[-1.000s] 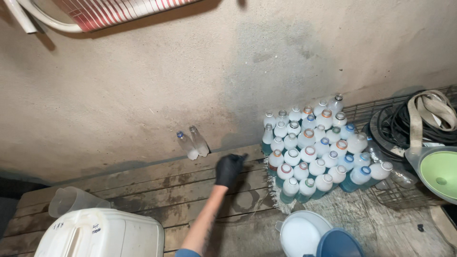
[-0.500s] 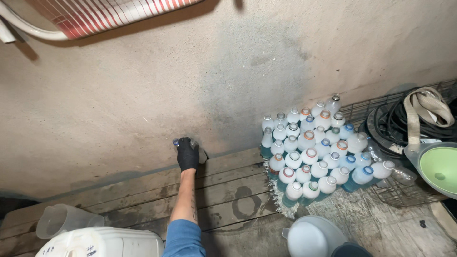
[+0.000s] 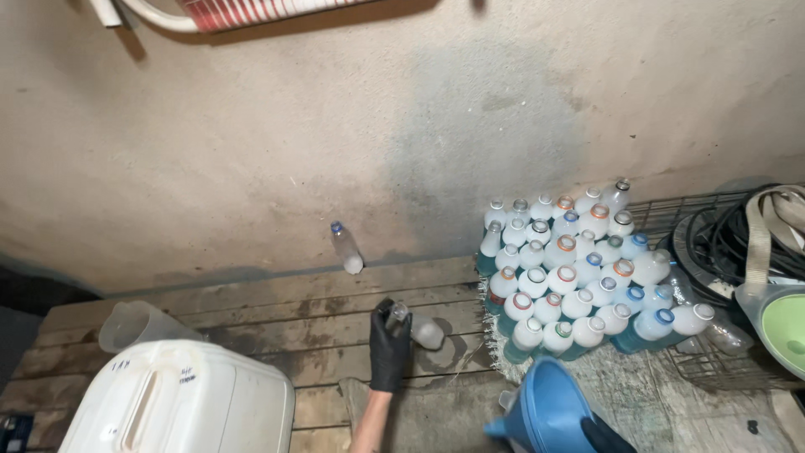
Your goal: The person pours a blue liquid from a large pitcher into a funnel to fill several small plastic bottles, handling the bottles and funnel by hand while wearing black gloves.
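While a blue funnel [image 3: 545, 415] and white jerrycan [image 3: 180, 407] run off the bottom edge, the left hand [image 3: 390, 348], black-gloved, grips a clear plastic bottle [image 3: 417, 329] by its neck above the wooden planks [image 3: 277, 310]. A dark gloved shape at the funnel's edge may be the right hand; its fingers cannot be made out. Farther back, another bottle [image 3: 345, 247] leans on the wall, beside packed bottles [image 3: 579, 273].

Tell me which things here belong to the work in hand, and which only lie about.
In the work:
left hand, black-gloved, gripping an empty clear bottle
second clear bottle by the wall
cluster of bottles
blue funnel

Lying about:
white canister
clear jug
coiled hoses
green funnel
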